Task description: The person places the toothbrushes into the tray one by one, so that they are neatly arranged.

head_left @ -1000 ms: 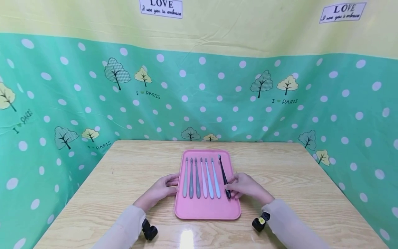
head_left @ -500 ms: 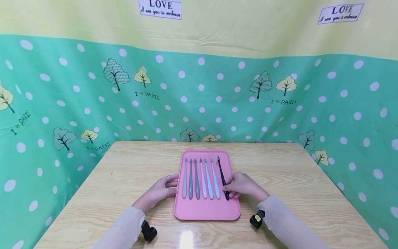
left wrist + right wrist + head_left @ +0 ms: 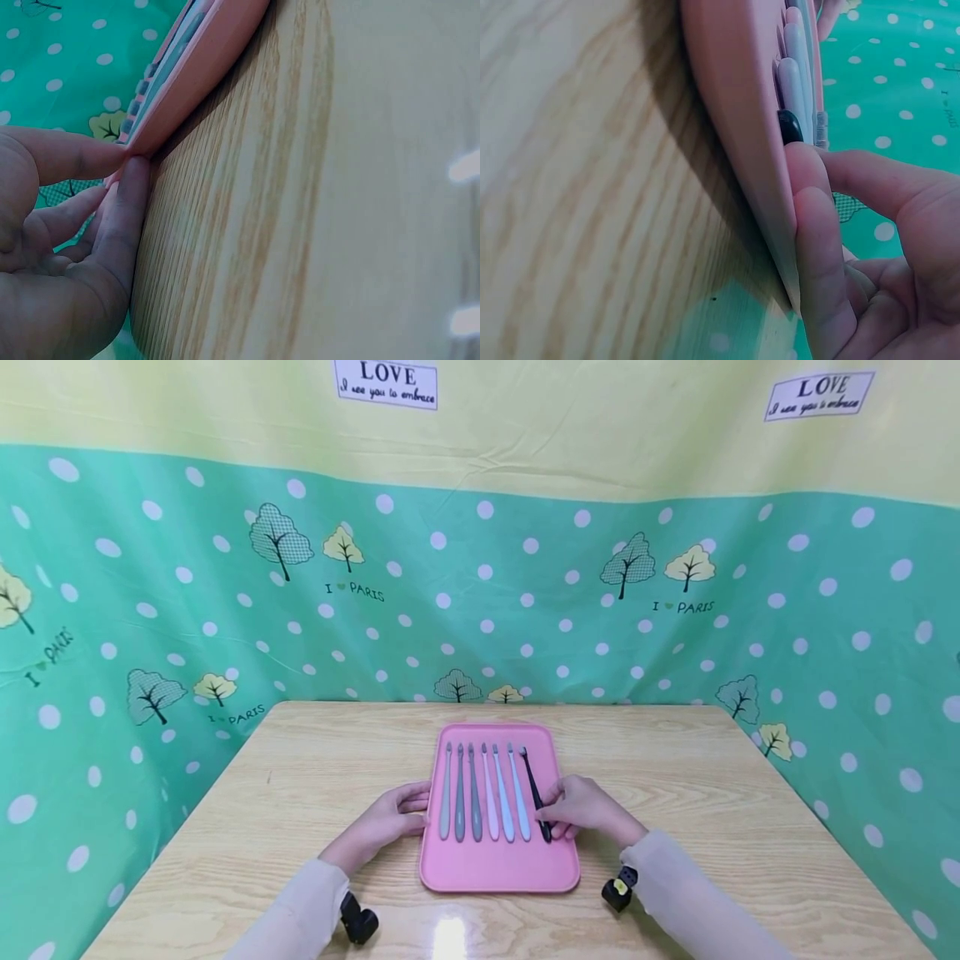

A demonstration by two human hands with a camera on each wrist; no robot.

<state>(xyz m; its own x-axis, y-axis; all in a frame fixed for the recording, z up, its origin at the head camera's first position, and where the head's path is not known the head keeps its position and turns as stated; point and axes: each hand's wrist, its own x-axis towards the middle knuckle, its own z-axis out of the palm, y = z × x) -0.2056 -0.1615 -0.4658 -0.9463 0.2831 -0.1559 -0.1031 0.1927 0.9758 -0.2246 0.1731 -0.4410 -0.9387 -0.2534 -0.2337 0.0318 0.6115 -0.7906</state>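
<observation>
A pink tray (image 3: 501, 870) lies on the table with several toothbrushes side by side, bristle ends away from me. From the left come a grey-green toothbrush (image 3: 446, 802), two dark grey toothbrushes (image 3: 460, 810), a pink toothbrush (image 3: 491, 806) and two pale blue toothbrushes (image 3: 506, 810). Rightmost is a black toothbrush (image 3: 533, 785), tilted slightly, its head close to the neighbouring blue one. My right hand (image 3: 588, 806) pinches its handle between thumb and fingers, over the tray's right rim. At the left rim, my left hand (image 3: 386, 822) pinches the tray's edge between thumb and fingers.
The wooden table (image 3: 337, 752) extends around the tray on all sides. Behind it hangs a green and yellow printed curtain (image 3: 480, 568), which also runs along both sides. Black wrist cameras (image 3: 358, 920) sit at both cuffs.
The black toothbrush has shifted slightly left, its head now nearer the blue toothbrush. My right hand moved a little left with it. The left hand stays at the tray's rim.
</observation>
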